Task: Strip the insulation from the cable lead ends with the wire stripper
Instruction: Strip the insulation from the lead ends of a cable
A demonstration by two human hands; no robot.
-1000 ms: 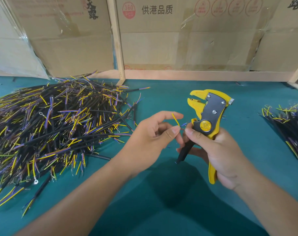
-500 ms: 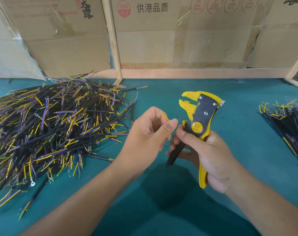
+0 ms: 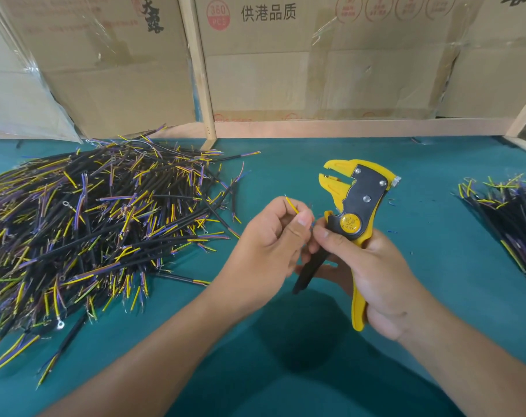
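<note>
- Two hands meet over the teal table (image 3: pixel 285 164), their fingertips touching just below the head of the wire stripper (image 3: pixel 356 206); that tool serves as the landmark here
- The right hand (image 3: pixel 373 278) grips the stripper's yellow handle, fingers curled round it, thumb lying beside the round yellow badge; the tool stands nearly upright, head uppermost, its jaws standing slightly parted and facing left, nothing between them
- The left hand (image 3: pixel 267 239), just left of the stripper, pinches a cable (image 3: pixel 308 273) between thumb and fingers; the cable's black sheath hangs down below the hands, directly beside the stripper's lower handle; its thin yellow lead (image 3: pixel 292 205) rises up-left from the pinch, a short bare tip showing at its end; the lead is near the stripper's mouth but not touching it
- Well to the left of the stripper lies a large heap of cables (image 3: pixel 90 230), black with yellow and purple leads; some carry ring terminals
- Well to the right of the stripper lies a smaller bundle (image 3: pixel 508 215) of the same cables
- Behind the stripper, past the table's far edge, stand cardboard boxes (image 3: pixel 315 61) in a wooden frame (image 3: pixel 198 70)
</note>
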